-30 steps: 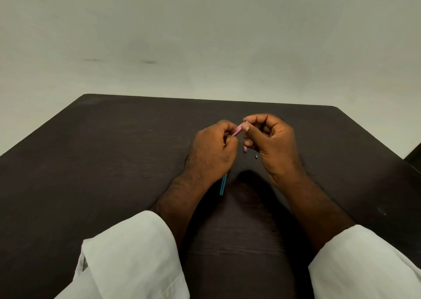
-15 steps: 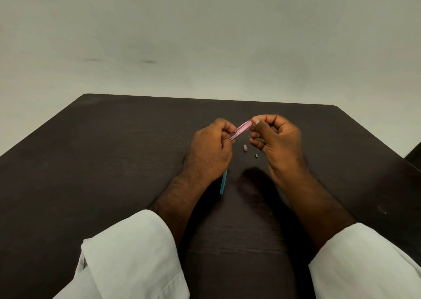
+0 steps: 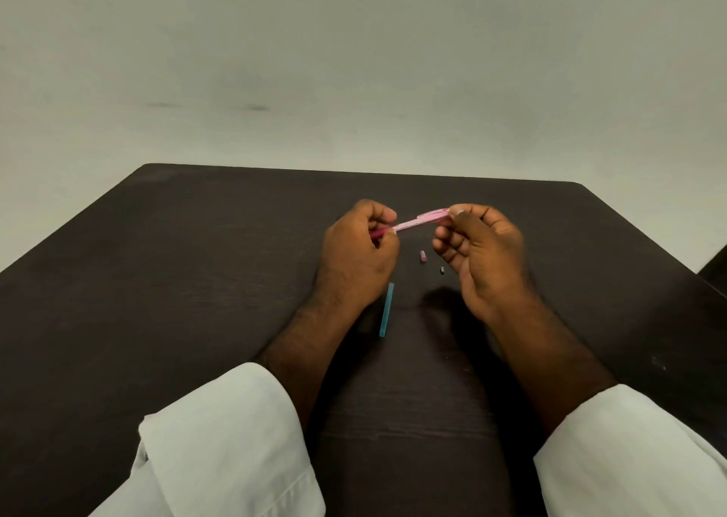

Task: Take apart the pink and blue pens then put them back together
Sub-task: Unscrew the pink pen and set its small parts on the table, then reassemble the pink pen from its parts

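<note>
Both forearms reach forward from white sleeves [image 3: 220, 434], converging toward the middle; the left hand [image 3: 356, 257] is curled, knuckles up, thumb and fingers pinched together at its right side; the right hand [image 3: 482, 255] is raised a little, palm turned inward, thumb and forefinger pinched at the top, remaining fingers [image 3: 446, 247] loosely bent; the hands are apart.

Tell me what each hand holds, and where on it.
Both hold the slim pink plastic pen: left hand pinches its darker pink end, right hand its clip end.
</note>
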